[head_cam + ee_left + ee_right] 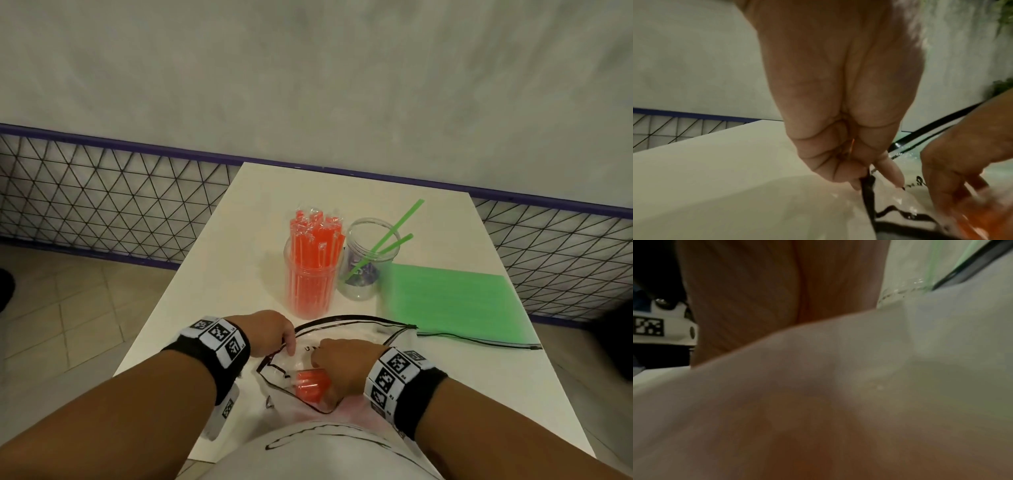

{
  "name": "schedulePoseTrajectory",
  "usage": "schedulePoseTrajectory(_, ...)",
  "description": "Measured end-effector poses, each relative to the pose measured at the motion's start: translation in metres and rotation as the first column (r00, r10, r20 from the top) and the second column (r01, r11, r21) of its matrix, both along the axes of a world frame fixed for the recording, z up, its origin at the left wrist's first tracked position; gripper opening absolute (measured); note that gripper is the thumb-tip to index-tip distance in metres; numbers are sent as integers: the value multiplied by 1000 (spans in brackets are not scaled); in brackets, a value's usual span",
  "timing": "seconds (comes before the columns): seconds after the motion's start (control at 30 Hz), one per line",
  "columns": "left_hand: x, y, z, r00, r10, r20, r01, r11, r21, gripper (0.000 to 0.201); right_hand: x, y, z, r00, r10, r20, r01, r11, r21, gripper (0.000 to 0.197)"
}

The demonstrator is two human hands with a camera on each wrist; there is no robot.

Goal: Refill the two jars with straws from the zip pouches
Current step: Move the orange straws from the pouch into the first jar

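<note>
A clear zip pouch (pixel 346 329) with black edging lies open at the table's near edge. My left hand (pixel 274 334) pinches its black rim (pixel 867 181) and holds the mouth open. My right hand (pixel 346 363) reaches inside and grips a bundle of orange straws (pixel 310 383). One clear jar (pixel 311 274) stands packed with orange straws. Beside it a second clear jar (pixel 370 260) holds two green straws (pixel 394 236). A pouch of green straws (pixel 452 301) lies flat to the right. The right wrist view is blurred, filled by pouch plastic (pixel 838 386).
The white table (pixel 246 240) is narrow, with its left edge close to my left arm. A black wire-mesh fence (pixel 102 205) with a purple rail runs behind it, under a grey wall. Tiled floor lies on both sides.
</note>
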State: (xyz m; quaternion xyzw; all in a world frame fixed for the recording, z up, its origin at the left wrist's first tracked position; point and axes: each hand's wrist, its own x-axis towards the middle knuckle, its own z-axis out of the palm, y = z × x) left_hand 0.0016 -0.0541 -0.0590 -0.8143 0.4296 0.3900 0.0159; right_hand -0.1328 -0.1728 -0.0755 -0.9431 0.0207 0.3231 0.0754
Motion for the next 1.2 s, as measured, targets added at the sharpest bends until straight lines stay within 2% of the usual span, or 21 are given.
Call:
schedulePoseTrajectory(0.07,-4,-2,4,999,-17,-38,18,999,34,33,-1,2,-1,1000,12,25,-12,1000,-14,44)
schedulePoseTrajectory(0.13,-7,-4,4,997,-29,-73,35,996,77,29,-1,0,-1,1000,-9,6,9,1000,-14,39)
schedulePoseTrajectory(0.23,-11,-4,-5,998,-47,-36,51,992,113,60,0,0,2,998,-3,-60,-1,998,-60,40)
schedulePoseTrajectory(0.37,-13,-3,-17,996,-92,13,90,988,123,90,1,-4,-4,999,34,-8,-34,996,-81,23)
schedulePoseTrajectory(0.47,-13,-3,-16,997,-72,6,71,993,91,96,1,-12,0,996,-80,33,78,996,46,18)
schedulePoseTrajectory(0.57,-9,-3,-14,1000,-1,-30,2,999,41,86,4,-22,24,978,-177,107,149,963,226,14)
schedulePoseTrajectory(0.63,-2,-1,-16,994,85,-65,-88,995,-44,76,7,-28,46,963,-207,172,137,927,350,14)
schedulePoseTrajectory(0.67,4,0,-17,983,162,-85,-171,979,-109,73,8,-30,59,948,-255,189,157,894,420,22)
schedulePoseTrajectory(0.73,15,2,-17,921,358,-152,-388,874,-294,74,7,-35,88,877,-426,223,245,795,554,41)
schedulePoseTrajectory(0.8,25,1,-10,817,492,-301,-575,656,-489,92,4,-39,120,747,-588,310,268,693,670,27)
schedulePoseTrajectory(0.83,29,-2,-3,769,503,-394,-637,550,-540,107,3,-41,135,667,-659,349,254,640,725,16)
schedulePoseTrajectory(0.87,32,-6,5,746,481,-461,-664,478,-575,119,3,-42,149,586,-713,384,222,597,771,13)
schedulePoseTrajectory(0.9,35,-11,13,745,448,-494,-665,448,-598,128,4,-44,160,506,-759,411,187,561,806,12)
schedulePoseTrajectory(0.97,38,-25,29,776,388,-498,-631,450,-632,137,11,-47,174,348,-824,448,117,512,851,11)
schedulePoseTrajectory(1.03,39,-39,39,808,353,-472,-590,477,-652,140,21,-49,180,235,-845,480,74,508,858,9)
schedulePoseTrajectory(1.13,37,-53,43,834,346,-430,-552,511,-659,142,36,-47,180,177,-843,507,68,525,848,6)
schedulePoseTrajectory(1.2,36,-56,39,834,357,-422,-552,511,-659,142,47,-45,175,151,-859,490,61,503,862,5)
